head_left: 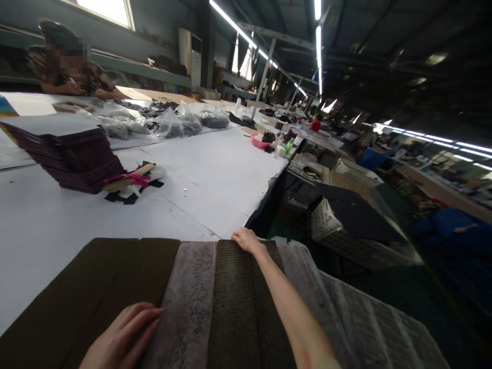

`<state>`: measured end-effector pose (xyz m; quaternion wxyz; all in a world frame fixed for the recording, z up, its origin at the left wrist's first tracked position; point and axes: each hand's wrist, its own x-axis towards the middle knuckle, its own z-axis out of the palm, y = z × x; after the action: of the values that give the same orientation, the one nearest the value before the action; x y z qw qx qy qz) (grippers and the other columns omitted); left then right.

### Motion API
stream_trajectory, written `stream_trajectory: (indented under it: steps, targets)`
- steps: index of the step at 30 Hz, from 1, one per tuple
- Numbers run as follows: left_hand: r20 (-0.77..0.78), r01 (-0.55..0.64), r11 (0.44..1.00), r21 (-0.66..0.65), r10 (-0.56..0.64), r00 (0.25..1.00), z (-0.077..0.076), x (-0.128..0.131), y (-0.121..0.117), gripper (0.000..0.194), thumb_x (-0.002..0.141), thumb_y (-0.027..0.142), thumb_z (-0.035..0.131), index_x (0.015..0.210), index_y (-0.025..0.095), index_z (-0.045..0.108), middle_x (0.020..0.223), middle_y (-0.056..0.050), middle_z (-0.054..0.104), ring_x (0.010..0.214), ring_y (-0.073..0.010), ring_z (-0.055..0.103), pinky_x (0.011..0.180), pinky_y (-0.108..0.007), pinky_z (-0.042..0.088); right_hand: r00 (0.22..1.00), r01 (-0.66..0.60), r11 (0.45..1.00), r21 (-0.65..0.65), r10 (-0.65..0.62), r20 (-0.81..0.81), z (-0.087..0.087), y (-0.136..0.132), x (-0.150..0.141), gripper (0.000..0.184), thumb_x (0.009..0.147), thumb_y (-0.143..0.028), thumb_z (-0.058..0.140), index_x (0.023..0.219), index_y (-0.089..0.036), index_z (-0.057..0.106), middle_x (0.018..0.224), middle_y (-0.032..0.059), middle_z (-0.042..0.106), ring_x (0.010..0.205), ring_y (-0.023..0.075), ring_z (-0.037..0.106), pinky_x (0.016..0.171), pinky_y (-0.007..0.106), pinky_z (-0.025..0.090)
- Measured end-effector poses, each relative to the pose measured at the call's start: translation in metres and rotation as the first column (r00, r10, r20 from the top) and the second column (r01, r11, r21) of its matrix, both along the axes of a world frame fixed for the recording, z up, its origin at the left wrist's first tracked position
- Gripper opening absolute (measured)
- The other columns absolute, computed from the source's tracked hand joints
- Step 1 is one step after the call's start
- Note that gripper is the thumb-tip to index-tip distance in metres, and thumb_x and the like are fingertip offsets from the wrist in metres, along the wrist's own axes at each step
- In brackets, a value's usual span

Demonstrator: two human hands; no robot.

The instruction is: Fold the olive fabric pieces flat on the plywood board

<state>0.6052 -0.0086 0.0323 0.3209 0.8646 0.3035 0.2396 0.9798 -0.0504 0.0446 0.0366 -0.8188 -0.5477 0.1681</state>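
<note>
In front of me lies a layered work of panels: a flat dark olive sheet point(126, 277) on the left, a mottled grey strip point(188, 287), then a dark ribbed fabric strip point(234, 292). My right hand point(246, 240) reaches to the far end of the ribbed strip, its fingers curled over that edge. My left hand point(126, 333) rests low on the olive sheet, fingers loosely bent and slightly apart, fingertips at the border with the grey strip. Farther right, a greyish panel with pale stripes point(376, 318) slopes down.
On the white table point(207, 169) stand a stack of dark maroon pieces point(80, 159), a pink ribbon point(132, 178), clear plastic bags point(177, 120) and a pink basket point(260, 142). A person point(69, 61) leans on the far side. White crates point(326, 225) stand right of the table edge.
</note>
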Motion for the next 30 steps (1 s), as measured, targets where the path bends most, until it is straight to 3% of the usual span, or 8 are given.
stream_trajectory:
  steps: [6,15,19,25,30]
  targets:
    - [-0.062,0.119,0.975,-0.187,-0.132,0.989,0.016,0.034,-0.003,0.028,0.086,0.041,0.047,0.097,0.025,0.067,0.099,-0.005,0.065,0.092,-0.0205,0.062,0.08,-0.027,0.05,0.991,0.006,1.0,0.0,-0.006,-0.136,-0.006,-0.002,0.017,0.031,0.089,-0.038,0.045,0.082,-0.022,0.071,0.086,0.0031,0.069,0.081,0.0157,0.059,0.067,0.022,0.037]
    - [0.051,0.092,0.883,-0.46,-0.077,0.996,-0.009,0.091,0.005,0.032,0.084,0.042,0.052,0.099,0.018,0.065,0.092,-0.005,0.069,0.081,-0.0187,0.064,0.075,-0.029,0.051,0.95,0.016,0.998,0.067,0.006,-0.312,-0.012,-0.01,0.031,0.035,0.086,-0.045,0.049,0.078,-0.017,0.07,0.075,0.0004,0.065,0.07,0.0133,0.056,0.062,0.021,0.037]
    - [0.095,0.061,0.855,-0.515,-0.014,0.995,-0.008,0.119,0.01,0.034,0.079,0.044,0.056,0.096,0.016,0.066,0.089,-0.006,0.07,0.077,-0.0191,0.065,0.071,-0.029,0.051,0.915,0.005,0.996,0.09,0.032,-0.401,-0.015,-0.014,0.034,0.017,0.077,-0.028,0.06,0.084,-0.017,0.071,0.078,-0.0003,0.068,0.073,0.0126,0.059,0.064,0.02,0.04]
    - [0.161,0.036,0.808,-0.589,0.074,0.984,-0.025,0.15,0.02,0.04,0.076,0.045,0.06,0.101,0.013,0.062,0.089,-0.009,0.07,0.077,-0.0202,0.066,0.067,-0.031,0.053,0.87,0.036,0.992,0.125,0.031,-0.492,-0.014,-0.016,0.031,0.015,0.074,-0.018,0.057,0.08,-0.015,0.07,0.074,0.0001,0.068,0.07,0.012,0.059,0.063,0.02,0.042]
    - [0.257,0.093,0.755,-0.649,0.102,0.961,-0.032,0.175,0.026,0.05,0.073,0.042,0.065,0.112,0.012,0.053,0.098,-0.011,0.068,0.09,-0.0209,0.065,0.082,-0.036,0.052,0.817,0.039,0.987,0.154,0.058,-0.574,-0.006,-0.023,0.028,0.018,0.076,-0.024,0.055,0.082,-0.013,0.067,0.075,0.0011,0.066,0.07,0.0122,0.059,0.064,0.021,0.044]
